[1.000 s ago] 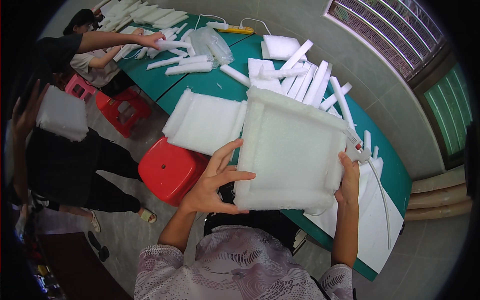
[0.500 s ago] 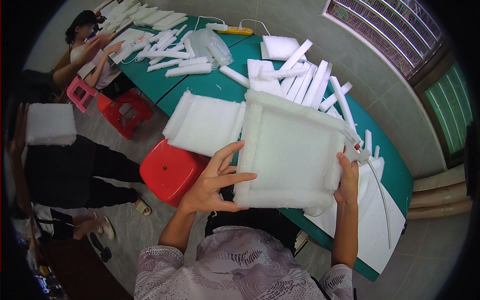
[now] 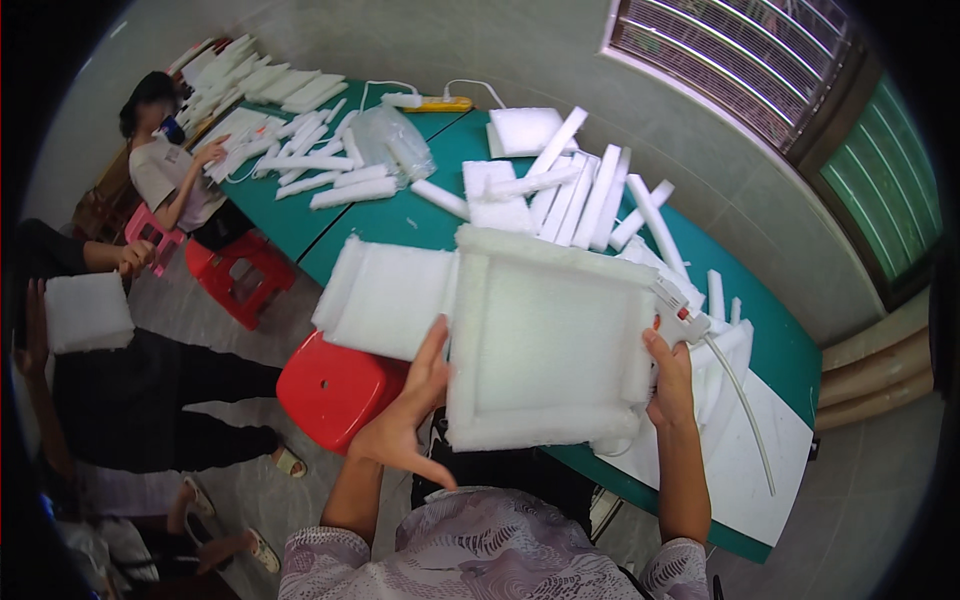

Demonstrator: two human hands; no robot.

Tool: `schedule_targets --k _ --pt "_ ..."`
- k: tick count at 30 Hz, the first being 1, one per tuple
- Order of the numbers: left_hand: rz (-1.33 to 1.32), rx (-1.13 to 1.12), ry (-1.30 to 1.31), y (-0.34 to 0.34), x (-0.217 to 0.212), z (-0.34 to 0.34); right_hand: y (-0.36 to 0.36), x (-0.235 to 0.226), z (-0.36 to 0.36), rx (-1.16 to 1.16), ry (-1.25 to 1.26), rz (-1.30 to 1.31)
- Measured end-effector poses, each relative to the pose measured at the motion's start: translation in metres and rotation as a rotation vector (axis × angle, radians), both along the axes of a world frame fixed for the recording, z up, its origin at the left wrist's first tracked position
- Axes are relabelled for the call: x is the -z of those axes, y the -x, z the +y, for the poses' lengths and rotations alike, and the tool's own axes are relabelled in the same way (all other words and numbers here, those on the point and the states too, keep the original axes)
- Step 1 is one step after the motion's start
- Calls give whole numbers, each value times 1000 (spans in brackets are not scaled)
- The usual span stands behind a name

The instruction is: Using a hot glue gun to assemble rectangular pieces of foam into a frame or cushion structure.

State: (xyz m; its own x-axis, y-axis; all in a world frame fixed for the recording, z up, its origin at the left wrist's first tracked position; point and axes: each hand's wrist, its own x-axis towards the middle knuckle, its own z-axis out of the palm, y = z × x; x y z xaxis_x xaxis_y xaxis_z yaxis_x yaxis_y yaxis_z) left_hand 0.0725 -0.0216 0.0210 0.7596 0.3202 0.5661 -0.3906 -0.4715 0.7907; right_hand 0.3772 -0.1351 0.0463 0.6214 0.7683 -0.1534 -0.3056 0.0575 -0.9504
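A square white foam tray (image 3: pixel 555 345) with raised foam strips along its edges is held up in front of me. My right hand (image 3: pixel 672 375) grips its right edge, thumb at the rim and the other fingers mostly hidden. My left hand (image 3: pixel 410 405) is beside the left edge, thumb and fingers spread; it is open, and I cannot tell whether the fingertips touch the foam. A white device (image 3: pixel 683 315) with a red part and a pale cable shows just past the right edge. Left of the tray, a similar foam piece (image 3: pixel 390 295) rests on the green table (image 3: pixel 440 235).
Loose foam strips (image 3: pixel 590 200) and a clear plastic bag (image 3: pixel 395 145) lie farther back, near a yellow power strip (image 3: pixel 445 104). A red stool (image 3: pixel 335 390) stands at the left. One person (image 3: pixel 170 180) sits at the far left; another holds a foam block (image 3: pixel 90 312).
My left hand has shifted down and left, its fingers opening away from the tray's left edge. In view, the tray sits slightly lower and farther left, with my right hand still gripping it.
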Motion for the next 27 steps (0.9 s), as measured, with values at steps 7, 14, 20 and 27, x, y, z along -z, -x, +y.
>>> schedule_targets --k 7,14,20,27 --pt "-63 -123 898 -28 -14 2 -12 11 -12 -76 13 -21" --pt "-48 -230 1051 -23 27 11 -11 6 -19 -285 23 -88" --pt "-88 -547 1112 50 69 29 -29 -2 -32 -229 7 -242" --pt "-260 -543 1132 81 50 21 -47 -10 -21 -49 245 -856"
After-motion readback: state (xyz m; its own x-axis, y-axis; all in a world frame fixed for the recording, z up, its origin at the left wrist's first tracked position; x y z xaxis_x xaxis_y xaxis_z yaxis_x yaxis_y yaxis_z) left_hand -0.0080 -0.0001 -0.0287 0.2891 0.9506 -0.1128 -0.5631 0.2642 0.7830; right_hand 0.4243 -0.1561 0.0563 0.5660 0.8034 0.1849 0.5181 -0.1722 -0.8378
